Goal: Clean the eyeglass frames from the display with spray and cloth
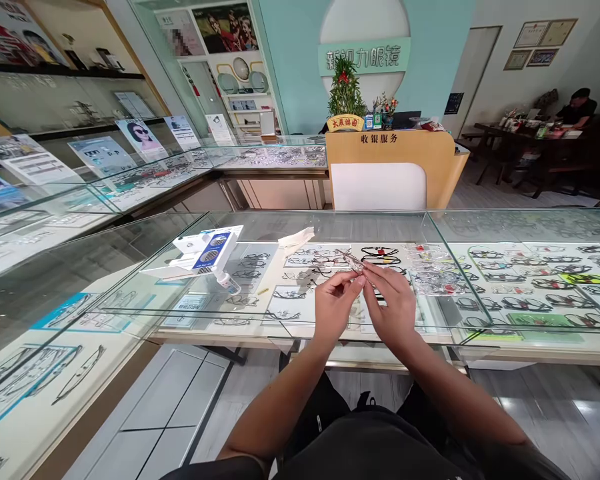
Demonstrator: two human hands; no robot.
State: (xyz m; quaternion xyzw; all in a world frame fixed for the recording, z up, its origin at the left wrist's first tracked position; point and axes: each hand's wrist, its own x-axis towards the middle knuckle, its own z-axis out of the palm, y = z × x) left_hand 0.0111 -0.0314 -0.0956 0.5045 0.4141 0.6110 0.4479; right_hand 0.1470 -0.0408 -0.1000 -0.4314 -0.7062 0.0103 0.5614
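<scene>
My left hand (336, 305) and my right hand (393, 301) meet above the glass counter, fingers closed round a pair of eyeglasses (351, 259) with a thin, clear-looking frame. Much of the frame is hidden behind my fingers. To the left on the glass lies a small white bottle (228, 283) with a blue label, tilted beside an open white and blue box (214, 255). A crumpled white tissue (296, 240) rests farther back. Near the bottle is a small yellow stick-like piece (263, 291).
The glass display counter (260, 227) holds rows of spectacle frames (525, 304) under its top. More glass cases run along the left. A wooden cashier desk (443, 160) with a plant (347, 90) stands behind. At far right a person (579, 110) sits at a dark table.
</scene>
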